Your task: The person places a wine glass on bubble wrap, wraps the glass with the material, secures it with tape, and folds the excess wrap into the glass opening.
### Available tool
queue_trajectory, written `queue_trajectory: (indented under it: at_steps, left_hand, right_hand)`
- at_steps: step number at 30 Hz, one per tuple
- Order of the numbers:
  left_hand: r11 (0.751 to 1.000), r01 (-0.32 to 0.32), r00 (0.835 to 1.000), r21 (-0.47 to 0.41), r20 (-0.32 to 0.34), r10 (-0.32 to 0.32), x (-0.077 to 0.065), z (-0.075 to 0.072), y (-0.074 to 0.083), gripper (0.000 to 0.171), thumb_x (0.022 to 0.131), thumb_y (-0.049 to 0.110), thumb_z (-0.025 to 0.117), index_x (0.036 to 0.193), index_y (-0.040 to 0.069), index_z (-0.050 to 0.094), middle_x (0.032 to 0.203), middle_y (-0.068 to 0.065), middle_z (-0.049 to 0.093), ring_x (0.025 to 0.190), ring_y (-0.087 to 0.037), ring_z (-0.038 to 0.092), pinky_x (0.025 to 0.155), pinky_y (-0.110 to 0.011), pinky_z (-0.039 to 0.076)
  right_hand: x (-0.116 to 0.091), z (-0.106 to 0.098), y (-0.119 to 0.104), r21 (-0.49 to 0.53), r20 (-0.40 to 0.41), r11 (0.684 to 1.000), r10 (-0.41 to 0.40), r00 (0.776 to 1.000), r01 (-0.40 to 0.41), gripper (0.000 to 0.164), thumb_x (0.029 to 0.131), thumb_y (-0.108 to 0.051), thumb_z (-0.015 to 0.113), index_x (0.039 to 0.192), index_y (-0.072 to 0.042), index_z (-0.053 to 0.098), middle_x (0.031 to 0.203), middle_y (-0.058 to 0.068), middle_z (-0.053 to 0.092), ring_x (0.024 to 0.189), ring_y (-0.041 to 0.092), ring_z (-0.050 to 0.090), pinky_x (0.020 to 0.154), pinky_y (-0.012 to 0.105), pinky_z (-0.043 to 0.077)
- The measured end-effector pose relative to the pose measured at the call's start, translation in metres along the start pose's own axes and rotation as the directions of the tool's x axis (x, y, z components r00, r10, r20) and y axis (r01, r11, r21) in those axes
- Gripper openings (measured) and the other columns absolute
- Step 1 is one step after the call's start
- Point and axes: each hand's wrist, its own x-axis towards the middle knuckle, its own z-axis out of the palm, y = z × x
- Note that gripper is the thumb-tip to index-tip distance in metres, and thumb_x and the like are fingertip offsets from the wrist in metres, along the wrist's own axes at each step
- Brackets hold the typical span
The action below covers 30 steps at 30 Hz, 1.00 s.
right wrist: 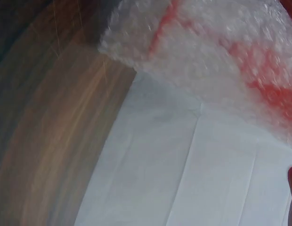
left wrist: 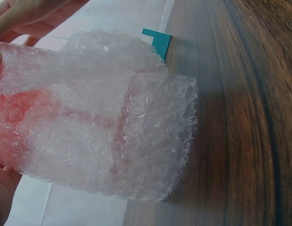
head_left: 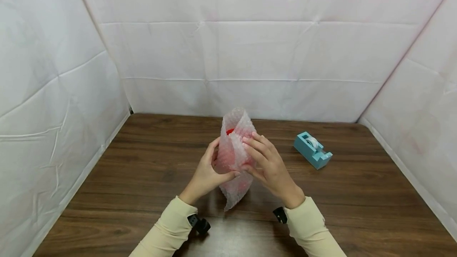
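Note:
A red object (head_left: 230,131) stands wrapped in clear bubble wrap (head_left: 233,199), close over the table in front of me. The wrap blurs its shape, so I cannot tell its kind; a bit of bare red shows at the wrap's open upper end. My left hand (head_left: 205,173) grips the bundle from the left, thumb across the near face and fingers round the far side. Extended fingers of my right hand (head_left: 267,165) press on the wrap's right face, its thumb lower down. In the left wrist view, overlapping layers of bubble wrap (left wrist: 89,136) cover the red.
A light blue tape dispenser (head_left: 313,150) with a roll of clear tape stands to the right on the dark wooden table (head_left: 160,162). White cloth walls (head_left: 250,50) close off the back and both sides.

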Motion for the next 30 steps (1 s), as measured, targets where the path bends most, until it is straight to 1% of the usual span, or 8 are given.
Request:
queue_trajectory:
  at_steps: [3, 7, 12, 18, 22, 26, 28, 30]
  left_hand:
    - [1.000, 0.004, 1.000, -0.004, -0.006, -0.004, 0.000, 0.000, -0.001, 0.092, 0.072, 0.006, 0.083, 0.147, 0.018, 0.030, 0.135, -0.010, 0.050, 0.119, -0.024, 0.054, 0.094, -0.030, 0.048]
    - [1.000, 0.005, 1.000, -0.013, -0.008, -0.005, 0.001, 0.000, -0.003, 0.093, 0.072, 0.005, 0.083, 0.147, 0.017, 0.030, 0.134, -0.011, 0.050, 0.118, -0.024, 0.054, 0.094, -0.029, 0.047]
    - [1.000, 0.001, 1.000, -0.011, -0.007, -0.001, 0.001, 0.000, -0.002, 0.092, 0.072, 0.005, 0.083, 0.147, 0.016, 0.031, 0.134, -0.011, 0.051, 0.118, -0.024, 0.053, 0.094, -0.028, 0.047]
    - [1.000, -0.006, 1.000, 0.004, -0.008, 0.006, 0.000, 0.001, -0.004, 0.090, 0.073, 0.007, 0.083, 0.146, 0.016, 0.033, 0.130, -0.011, 0.054, 0.114, -0.022, 0.054, 0.091, -0.028, 0.047]
    - [1.000, -0.020, 1.000, 0.006, -0.002, 0.020, -0.001, 0.001, -0.003, 0.090, 0.072, 0.006, 0.083, 0.147, 0.014, 0.033, 0.129, -0.013, 0.054, 0.111, -0.020, 0.055, 0.089, -0.027, 0.048]
    - [0.999, -0.032, 0.999, 0.005, 0.006, 0.032, -0.001, 0.001, -0.003, 0.089, 0.073, 0.005, 0.083, 0.146, 0.014, 0.033, 0.127, -0.013, 0.056, 0.109, -0.018, 0.056, 0.089, -0.027, 0.049]
    - [1.000, -0.030, 0.999, 0.003, 0.010, 0.030, -0.001, 0.001, -0.003, 0.089, 0.073, 0.005, 0.082, 0.147, 0.014, 0.033, 0.127, -0.014, 0.056, 0.109, -0.017, 0.056, 0.090, -0.027, 0.048]
    - [1.000, -0.023, 1.000, -0.002, 0.011, 0.023, -0.001, 0.002, -0.003, 0.089, 0.073, 0.005, 0.082, 0.147, 0.015, 0.033, 0.126, -0.013, 0.057, 0.109, -0.018, 0.056, 0.090, -0.027, 0.048]
  right_hand:
    - [0.004, -0.004, 0.001, -0.004, 0.036, 1.000, -0.012, 0.999, 0.012, 0.042, 0.094, -0.035, 0.057, 0.118, -0.002, 0.061, 0.120, 0.013, 0.062, 0.123, 0.032, 0.051, 0.110, 0.034, 0.036]
    - [0.010, -0.012, 0.003, 0.013, 0.128, 1.000, -0.002, 0.992, 0.000, 0.037, 0.092, -0.037, 0.057, 0.113, -0.006, 0.064, 0.113, 0.009, 0.064, 0.117, 0.029, 0.054, 0.108, 0.028, 0.038]
    - [0.017, -0.021, 0.005, 0.057, 0.250, 0.998, 0.025, 0.968, -0.040, 0.034, 0.092, -0.036, 0.058, 0.109, -0.008, 0.065, 0.109, 0.005, 0.065, 0.113, 0.024, 0.055, 0.102, 0.026, 0.041]
    - [0.023, -0.026, 0.007, 0.092, 0.350, 0.994, 0.020, 0.936, -0.055, 0.026, 0.088, -0.031, 0.066, 0.103, -0.011, 0.066, 0.102, -0.001, 0.066, 0.101, 0.016, 0.057, 0.092, 0.026, 0.045]
    - [0.025, -0.030, 0.008, 0.108, 0.399, 0.991, 0.029, 0.916, -0.078, 0.020, 0.086, -0.027, 0.069, 0.099, -0.013, 0.065, 0.095, -0.005, 0.063, 0.092, 0.011, 0.055, 0.084, 0.024, 0.045]
    - [0.026, -0.032, 0.008, 0.116, 0.433, 0.987, 0.050, 0.900, -0.111, 0.017, 0.087, -0.028, 0.068, 0.097, -0.015, 0.064, 0.090, -0.008, 0.061, 0.087, 0.008, 0.053, 0.077, 0.023, 0.044]
    - [0.026, -0.032, 0.008, 0.126, 0.430, 0.985, 0.053, 0.901, -0.118, 0.017, 0.087, -0.030, 0.067, 0.097, -0.016, 0.064, 0.090, -0.008, 0.061, 0.085, 0.007, 0.052, 0.077, 0.023, 0.043]
    - [0.025, -0.030, 0.008, 0.141, 0.406, 0.982, 0.055, 0.912, -0.123, 0.021, 0.088, -0.033, 0.065, 0.098, -0.014, 0.063, 0.091, -0.007, 0.061, 0.086, 0.008, 0.052, 0.078, 0.022, 0.042]
